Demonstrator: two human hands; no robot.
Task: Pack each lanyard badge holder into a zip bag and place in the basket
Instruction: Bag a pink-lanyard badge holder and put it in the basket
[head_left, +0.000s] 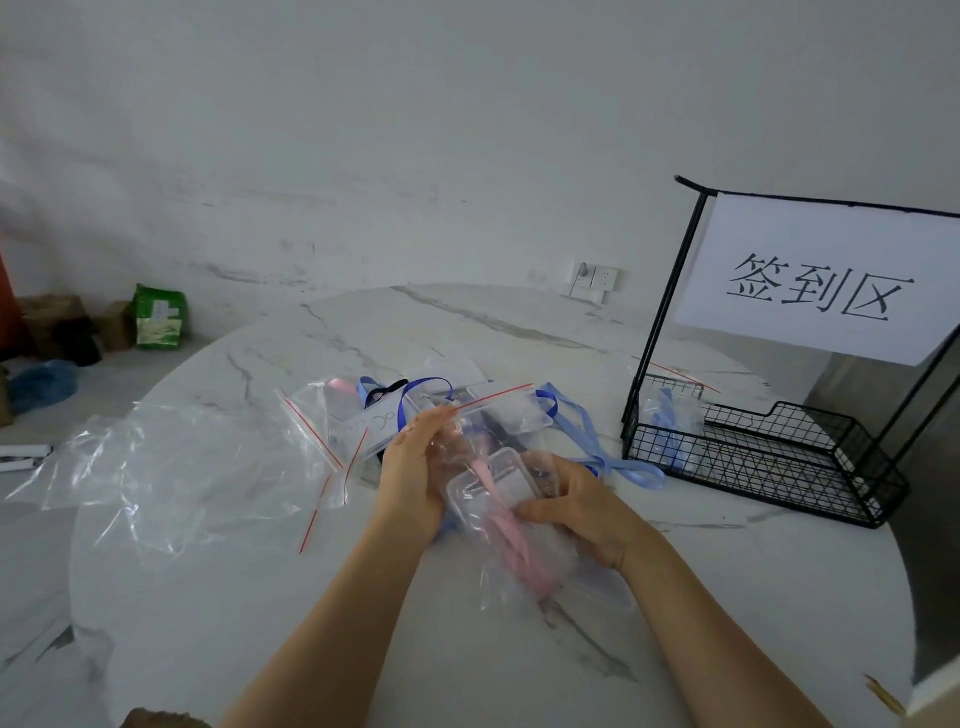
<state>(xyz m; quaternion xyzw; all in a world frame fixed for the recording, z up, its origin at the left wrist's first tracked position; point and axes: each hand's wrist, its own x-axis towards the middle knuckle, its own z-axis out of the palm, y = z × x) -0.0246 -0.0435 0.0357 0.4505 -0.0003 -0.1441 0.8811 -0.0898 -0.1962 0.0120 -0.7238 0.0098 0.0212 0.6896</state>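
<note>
Closest to me, the right grip (584, 512) has thumb & fingers curled round the clear badge holder (493, 480). The pink lanyard (530, 561) trails down toward me inside the zip bag (506, 571). The left grip (410, 467) clasps the bag's upper part, fingertips up near the red zip strip (holder looks at least partly in the bag, can't tell how far). All this is over the marble tabletop (260, 597), approx centre. Left of the hands lie loose zip bags (197, 467). Behind the hands there's a pile of more holders (379, 415) w/ dark blue ribbons. A pale blue lanyard (597, 441) runs right toward the black wire basket (753, 467). The basket sits on the tabletop's right side w/ one bagged item (670, 415) at its left end. A paper sign (821, 286) hangs on the frame above it.
</note>
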